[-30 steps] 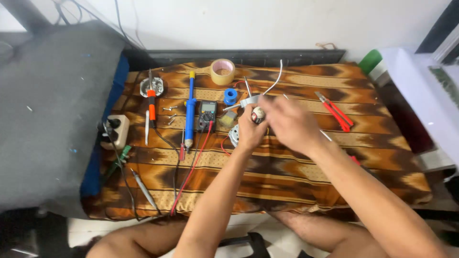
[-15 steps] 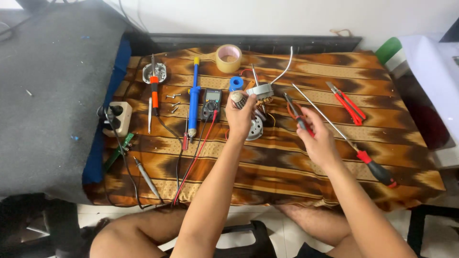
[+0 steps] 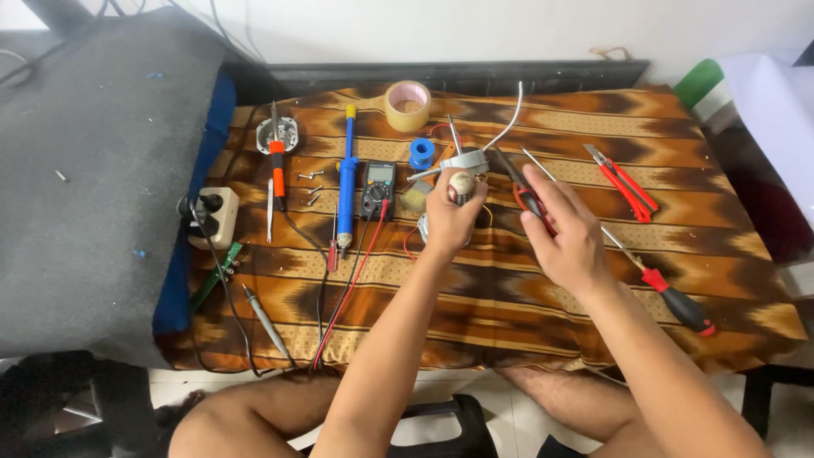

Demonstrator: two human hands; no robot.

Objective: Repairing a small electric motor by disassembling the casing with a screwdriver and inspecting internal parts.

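Multimeter [image 3: 377,182] right of soldering iron [image 3: 346,182]

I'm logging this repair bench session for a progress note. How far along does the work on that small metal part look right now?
Done: tools are laid out, with the multimeter and blue soldering iron lying unused on the cloth. In hand: the left hand holds up a small round metal part with a white wire, while the right hand brings red-handled pliers to it. Left: the loose screws lie unfitted; the long screwdriver is untouched.
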